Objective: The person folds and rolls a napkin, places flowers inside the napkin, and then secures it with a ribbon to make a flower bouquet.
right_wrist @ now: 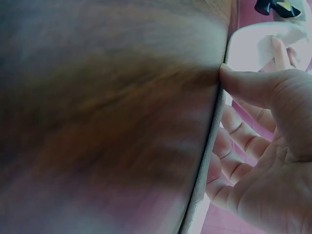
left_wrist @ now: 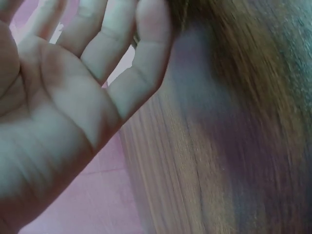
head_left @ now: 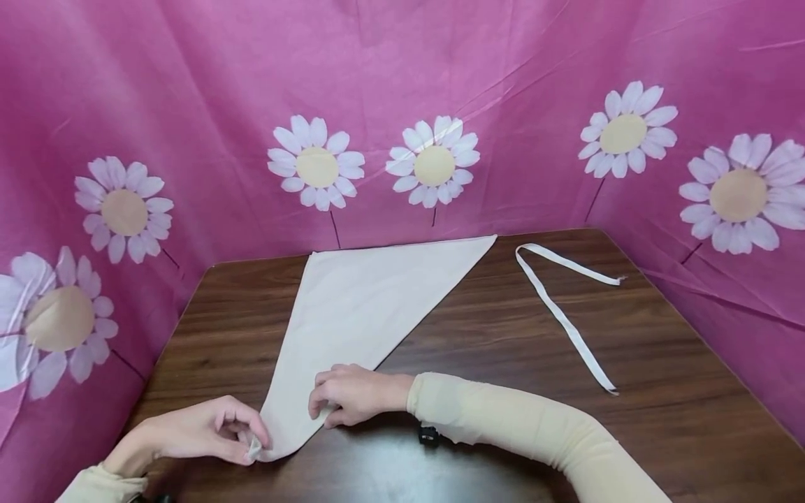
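A white cloth [head_left: 352, 314], folded into a long triangular shape, lies on the table and narrows toward the near side. My left hand [head_left: 204, 429] pinches its near corner between thumb and fingers, with a small tuft of fabric showing at the fingertips. Farther right, my right hand [head_left: 358, 395] rests on the cloth's slanting edge with loosely bent fingers. In the right wrist view its thumb [right_wrist: 248, 85] touches that edge, while the other fingers lie on the fabric. The left wrist view shows the palm [left_wrist: 53, 112], and the pinched corner is mostly hidden there.
A narrow white ribbon [head_left: 560, 318] lies bent in a V on the right part of the dark wooden table [head_left: 478, 356]. Around the table's back and sides hangs a pink curtain [head_left: 377, 63] printed with large daisies.
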`<action>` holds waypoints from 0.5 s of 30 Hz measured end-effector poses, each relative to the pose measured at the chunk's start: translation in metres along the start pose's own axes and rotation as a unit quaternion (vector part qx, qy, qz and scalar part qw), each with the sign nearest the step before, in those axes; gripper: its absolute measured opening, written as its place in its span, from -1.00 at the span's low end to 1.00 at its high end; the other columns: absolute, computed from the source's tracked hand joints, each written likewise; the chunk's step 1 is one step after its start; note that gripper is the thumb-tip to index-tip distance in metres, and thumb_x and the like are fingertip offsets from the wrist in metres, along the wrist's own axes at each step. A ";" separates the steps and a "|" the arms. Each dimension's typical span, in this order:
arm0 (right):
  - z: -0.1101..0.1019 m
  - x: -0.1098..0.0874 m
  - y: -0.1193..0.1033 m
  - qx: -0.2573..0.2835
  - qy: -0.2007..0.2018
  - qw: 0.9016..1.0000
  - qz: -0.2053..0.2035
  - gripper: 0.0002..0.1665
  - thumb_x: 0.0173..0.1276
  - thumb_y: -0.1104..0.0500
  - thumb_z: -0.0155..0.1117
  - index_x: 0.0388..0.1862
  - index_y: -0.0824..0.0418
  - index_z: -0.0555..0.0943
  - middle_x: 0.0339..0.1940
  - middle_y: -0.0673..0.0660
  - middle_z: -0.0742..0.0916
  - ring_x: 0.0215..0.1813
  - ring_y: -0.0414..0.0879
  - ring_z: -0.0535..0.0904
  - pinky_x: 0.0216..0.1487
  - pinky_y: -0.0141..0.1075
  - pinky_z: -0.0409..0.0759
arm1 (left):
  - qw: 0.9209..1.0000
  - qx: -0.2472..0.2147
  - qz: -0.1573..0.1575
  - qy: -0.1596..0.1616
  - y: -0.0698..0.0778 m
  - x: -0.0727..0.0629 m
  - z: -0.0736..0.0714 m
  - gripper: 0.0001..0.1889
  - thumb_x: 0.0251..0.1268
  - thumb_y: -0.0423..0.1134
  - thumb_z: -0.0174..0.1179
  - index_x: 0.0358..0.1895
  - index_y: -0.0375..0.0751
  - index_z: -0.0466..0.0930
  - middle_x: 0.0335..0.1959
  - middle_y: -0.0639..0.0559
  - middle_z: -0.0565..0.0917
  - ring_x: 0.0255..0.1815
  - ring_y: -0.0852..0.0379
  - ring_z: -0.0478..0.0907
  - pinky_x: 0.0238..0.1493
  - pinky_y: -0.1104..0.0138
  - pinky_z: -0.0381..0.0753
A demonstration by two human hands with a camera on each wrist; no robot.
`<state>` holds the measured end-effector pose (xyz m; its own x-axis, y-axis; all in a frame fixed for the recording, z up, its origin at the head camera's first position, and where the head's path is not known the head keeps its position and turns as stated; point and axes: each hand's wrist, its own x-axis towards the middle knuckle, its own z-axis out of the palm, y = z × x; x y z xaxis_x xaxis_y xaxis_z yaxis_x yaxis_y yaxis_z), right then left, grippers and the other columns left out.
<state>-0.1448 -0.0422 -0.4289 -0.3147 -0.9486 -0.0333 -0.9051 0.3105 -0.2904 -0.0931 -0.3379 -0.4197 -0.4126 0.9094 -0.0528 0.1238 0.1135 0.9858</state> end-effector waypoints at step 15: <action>0.000 0.001 0.014 0.095 0.013 0.995 -0.043 -0.77 0.39 -0.07 0.41 -0.10 0.00 0.75 -0.16 -0.19 0.66 -0.11 -0.45 0.50 0.01 -0.65 0.33 | 0.969 0.172 -0.018 0.178 0.021 0.021 -0.008 -0.83 0.52 -0.45 0.09 -0.16 -0.12 0.64 -0.42 -0.13 0.62 -0.40 0.08 0.57 -0.39 0.27 0.60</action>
<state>-0.1574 -0.0384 -0.4325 -0.2486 -0.9683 0.0231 -0.8595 0.2095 -0.4663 -0.1062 -0.3197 -0.3988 -0.6996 0.7139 0.0317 0.3709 0.3249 0.8700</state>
